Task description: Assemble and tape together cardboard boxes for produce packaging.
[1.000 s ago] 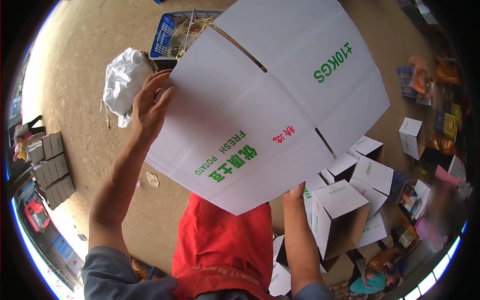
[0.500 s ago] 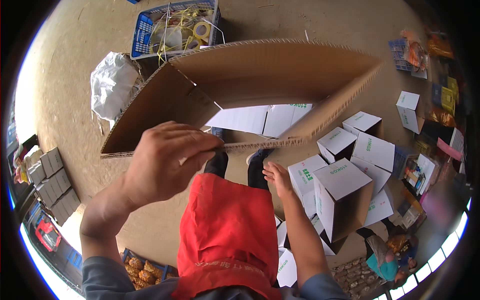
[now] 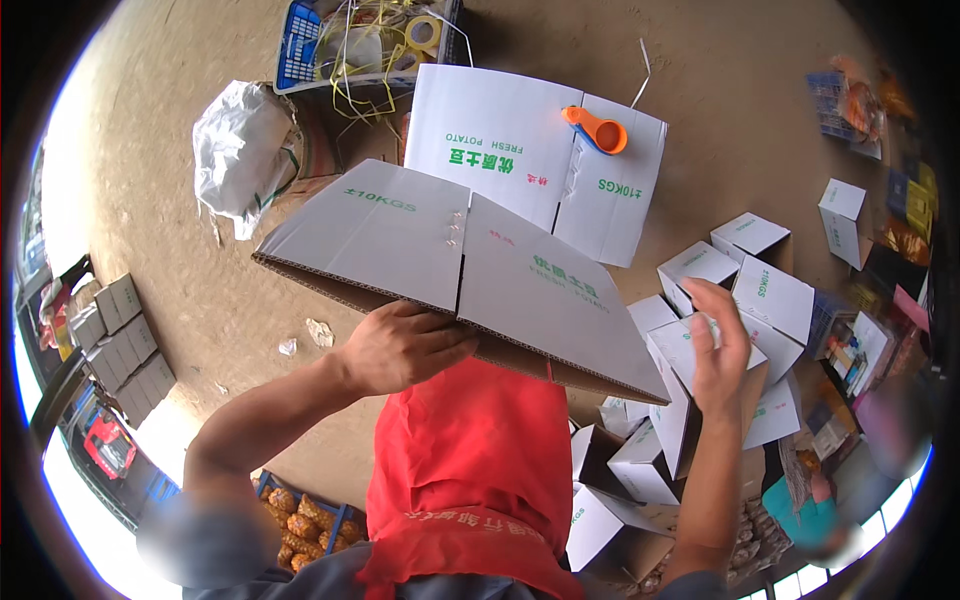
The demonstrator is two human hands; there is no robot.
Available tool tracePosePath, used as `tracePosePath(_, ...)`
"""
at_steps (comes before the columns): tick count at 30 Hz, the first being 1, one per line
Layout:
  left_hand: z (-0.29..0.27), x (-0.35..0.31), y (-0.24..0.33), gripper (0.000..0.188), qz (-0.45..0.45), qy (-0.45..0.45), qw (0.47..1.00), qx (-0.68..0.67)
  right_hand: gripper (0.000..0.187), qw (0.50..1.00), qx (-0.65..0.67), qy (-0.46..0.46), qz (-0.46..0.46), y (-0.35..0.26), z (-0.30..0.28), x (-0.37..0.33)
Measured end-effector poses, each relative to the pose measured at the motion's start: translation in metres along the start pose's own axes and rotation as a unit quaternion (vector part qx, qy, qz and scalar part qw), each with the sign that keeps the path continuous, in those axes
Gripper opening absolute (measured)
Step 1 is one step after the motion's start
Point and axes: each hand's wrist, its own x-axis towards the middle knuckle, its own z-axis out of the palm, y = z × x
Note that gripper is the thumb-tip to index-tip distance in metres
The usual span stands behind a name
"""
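In front of me a white cardboard carton (image 3: pixel 400 235) with green print is tilted, mostly collapsed, its brown inner side showing along the near edge. My left hand (image 3: pixel 410 345) grips that near edge, fingers over the cardboard and thumb hidden. To the right, my right hand (image 3: pixel 718 350) is raised beside the carton's right end, open and holding nothing, thumb apart from the fingers. Behind the held carton lie flat white carton sheets (image 3: pixel 500 120), and on them rests a small orange tool (image 3: pixel 602 133) with a round end.
Several folded-up white boxes (image 3: pixel 700 265) stand at the right. A blue crate (image 3: pixel 300 50) with tape rolls and yellow strapping is at the far left, near a white sack (image 3: pixel 240 155). Filled net bags (image 3: pixel 305 520) sit in a crate near my left side. Another person (image 3: pixel 800 505) is at the lower right.
The carton has turned from an open frame to a collapsed one, white side up, uncovering the flat sheets and orange tool behind. My right hand has risen and moved right; my left still grips its edge.
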Motion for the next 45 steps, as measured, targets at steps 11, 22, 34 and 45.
tracePosePath(11, 0.025, -0.015, 0.001, 0.026, 0.031, 0.085, 0.996, -0.006, 0.059, 0.939, -0.221, -0.24, -0.11, -0.062, 0.114, -0.011)
tracePosePath(22, 0.047, -0.002, 0.031, 0.033, 0.002, 0.054, 0.996, -0.077, 0.032, 0.945, -0.284, -0.088, -0.135, -0.053, 0.09, 0.08)
tracePosePath(34, 0.103, 0.05, 0.03, 0.052, -0.105, 0.05, 0.983, -0.143, 0.025, 0.917, -0.348, -0.125, -0.149, -0.052, 0.12, 0.212)
tracePosePath(45, 0.117, 0.095, 0.047, 0.037, -0.087, 0.086, 0.977, -0.176, 0.021, 0.921, -0.305, -0.067, -0.231, -0.072, 0.148, 0.269)
